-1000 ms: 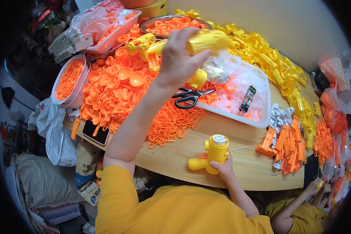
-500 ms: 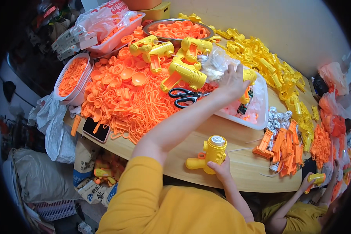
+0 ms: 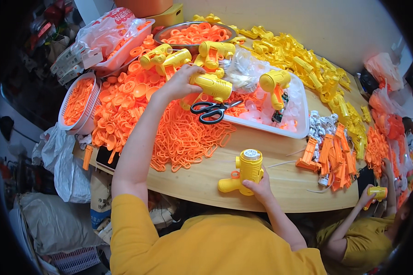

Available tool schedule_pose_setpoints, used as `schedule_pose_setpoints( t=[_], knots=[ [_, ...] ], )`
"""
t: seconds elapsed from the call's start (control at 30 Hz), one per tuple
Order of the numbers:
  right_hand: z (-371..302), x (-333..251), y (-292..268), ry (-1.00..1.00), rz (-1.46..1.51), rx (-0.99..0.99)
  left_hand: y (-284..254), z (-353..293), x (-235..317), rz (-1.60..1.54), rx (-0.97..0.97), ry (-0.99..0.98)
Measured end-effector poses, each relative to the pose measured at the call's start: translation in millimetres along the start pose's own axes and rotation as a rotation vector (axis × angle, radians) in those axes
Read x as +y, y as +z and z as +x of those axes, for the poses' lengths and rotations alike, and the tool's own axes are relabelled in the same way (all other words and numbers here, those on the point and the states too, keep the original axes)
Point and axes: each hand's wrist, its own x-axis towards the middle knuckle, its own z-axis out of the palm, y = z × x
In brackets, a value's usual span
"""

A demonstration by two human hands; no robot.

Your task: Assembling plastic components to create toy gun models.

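My left hand (image 3: 184, 83) reaches over the orange heap, its fingers closed around the rear of a yellow toy gun (image 3: 214, 87) with an orange handle part. Near the table's front edge, my right hand (image 3: 260, 186) grips another yellow toy gun (image 3: 250, 170), its round silvery end facing up and its handle to the left. A third yellow toy gun (image 3: 274, 82) rests in the white tray (image 3: 301, 114), nobody's hand on it. Black-handled scissors (image 3: 211, 111) lie just below my left hand's toy gun. More yellow toy guns (image 3: 176, 59) lie beyond my left hand.
Orange loops and clips (image 3: 183, 137) cover the left of the table (image 3: 206, 181). Yellow shell pieces (image 3: 303, 64) line the back right. Orange strips (image 3: 337, 158) and white parts (image 3: 323, 126) lie at right. A co-worker's hand (image 3: 366, 197) holds a yellow piece nearby.
My left hand has moved left from the toy gun at the white tray and now grips a toy gun on the orange heap. My right hand keeps its hold. The view has shifted slightly.
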Motion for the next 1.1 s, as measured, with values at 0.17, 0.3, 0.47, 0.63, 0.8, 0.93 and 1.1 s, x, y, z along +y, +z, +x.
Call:
schedule_pose_setpoints(
  t=[0.17,0.3,0.47,0.63,0.8,0.93,1.1],
  knots=[
    [0.4,2.2,-2.3,-0.014,0.007,-0.022,-7.0,0.1,-1.6,-0.023,-0.034,0.070],
    [0.1,1.2,-3.1,-0.036,0.015,-0.049,-17.8,-1.7,0.3,-0.022,0.136,0.126],
    [0.2,-0.2,-2.5,-0.020,-0.010,-0.038,-17.5,12.0,52.5,-0.292,0.276,0.143],
    [-0.6,9.8,-8.1,-0.012,0.017,-0.051,55.4,40.4,95.2,-0.195,0.409,0.454],
    [-3.3,3.2,-0.8,0.012,0.018,-0.020,121.5,49.9,106.8,-0.031,0.355,0.526],
    [-3.4,-1.4,4.9,0.021,-0.003,0.021,134.6,52.3,108.6,0.104,0.235,0.485],
    [-2.6,1.6,2.5,-0.002,-0.010,0.045,123.5,39.6,115.1,0.310,0.146,0.308]
  ],
)
